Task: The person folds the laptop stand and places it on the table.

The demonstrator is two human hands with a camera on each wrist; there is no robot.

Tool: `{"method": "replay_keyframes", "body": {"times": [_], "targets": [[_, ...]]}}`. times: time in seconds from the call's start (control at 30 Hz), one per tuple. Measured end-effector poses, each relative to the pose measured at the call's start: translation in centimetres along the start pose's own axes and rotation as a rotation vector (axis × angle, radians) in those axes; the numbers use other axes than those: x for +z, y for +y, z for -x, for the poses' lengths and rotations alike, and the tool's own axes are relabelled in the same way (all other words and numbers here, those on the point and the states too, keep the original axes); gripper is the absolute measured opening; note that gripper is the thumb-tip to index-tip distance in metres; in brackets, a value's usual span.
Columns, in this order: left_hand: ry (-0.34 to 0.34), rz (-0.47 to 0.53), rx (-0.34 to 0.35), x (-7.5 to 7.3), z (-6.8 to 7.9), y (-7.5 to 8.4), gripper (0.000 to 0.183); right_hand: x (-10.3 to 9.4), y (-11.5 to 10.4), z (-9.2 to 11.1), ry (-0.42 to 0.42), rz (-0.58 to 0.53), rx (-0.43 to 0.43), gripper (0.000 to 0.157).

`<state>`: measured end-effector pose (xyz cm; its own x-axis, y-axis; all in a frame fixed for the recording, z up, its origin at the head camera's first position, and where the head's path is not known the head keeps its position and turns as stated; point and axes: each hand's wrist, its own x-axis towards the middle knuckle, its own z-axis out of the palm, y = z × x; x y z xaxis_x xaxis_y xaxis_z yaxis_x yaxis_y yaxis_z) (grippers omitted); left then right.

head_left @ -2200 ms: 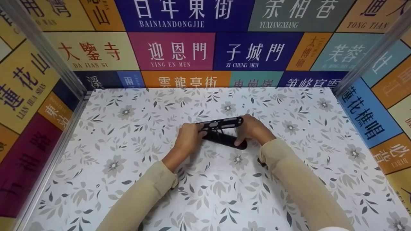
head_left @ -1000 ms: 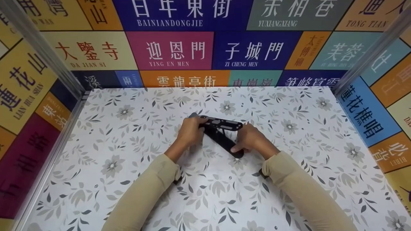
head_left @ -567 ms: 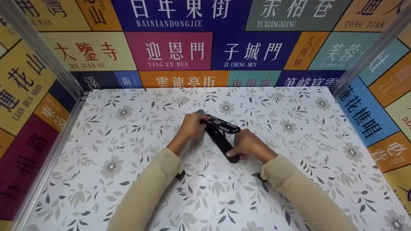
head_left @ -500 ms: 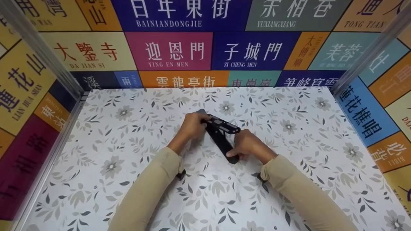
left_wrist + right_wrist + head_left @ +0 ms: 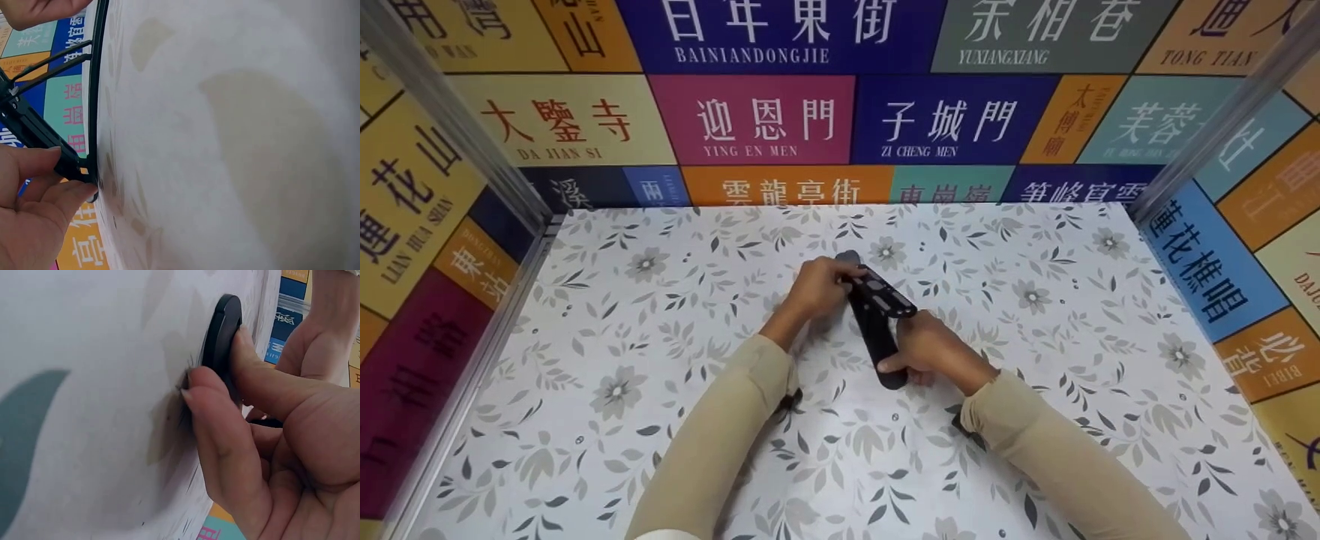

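Our left hand [image 5: 819, 287] and right hand [image 5: 928, 347] grip the stand [image 5: 874, 330] between them; likely light, stiff, best held by its ends.

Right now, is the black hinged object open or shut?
Open: its slotted plate slants away from the base, with thin struts spanning the gap.

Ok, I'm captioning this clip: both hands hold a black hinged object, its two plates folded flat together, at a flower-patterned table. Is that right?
Not folded flat: the left wrist view shows the upper plate angled away from the lower plate, struts between them. The left hand and right hand do hold the black hinged object at the table.
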<state>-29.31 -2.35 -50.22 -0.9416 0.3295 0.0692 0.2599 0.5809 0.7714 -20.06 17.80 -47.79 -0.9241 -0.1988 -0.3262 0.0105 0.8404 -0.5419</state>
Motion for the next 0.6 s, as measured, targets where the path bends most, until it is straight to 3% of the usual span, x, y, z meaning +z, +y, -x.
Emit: {"method": "replay_keyframes", "body": {"times": [0.2,0.43,0.6], "targets": [[-0.023,0.016,0.009,0.2,-0.6,0.1,0.043,0.4,-0.1,0.3,0.013,-0.017,0.003,0.067],[-0.048,0.008,0.04,0.2,-1.2,0.1,0.049,0.6,-0.1,0.4,0.044,0.108,-0.076,0.07],[-0.057,0.009,0.038,0.2,-1.2,0.2,0.049,0.9,-0.4,0.4,0.041,0.172,-0.091,0.063]]}}
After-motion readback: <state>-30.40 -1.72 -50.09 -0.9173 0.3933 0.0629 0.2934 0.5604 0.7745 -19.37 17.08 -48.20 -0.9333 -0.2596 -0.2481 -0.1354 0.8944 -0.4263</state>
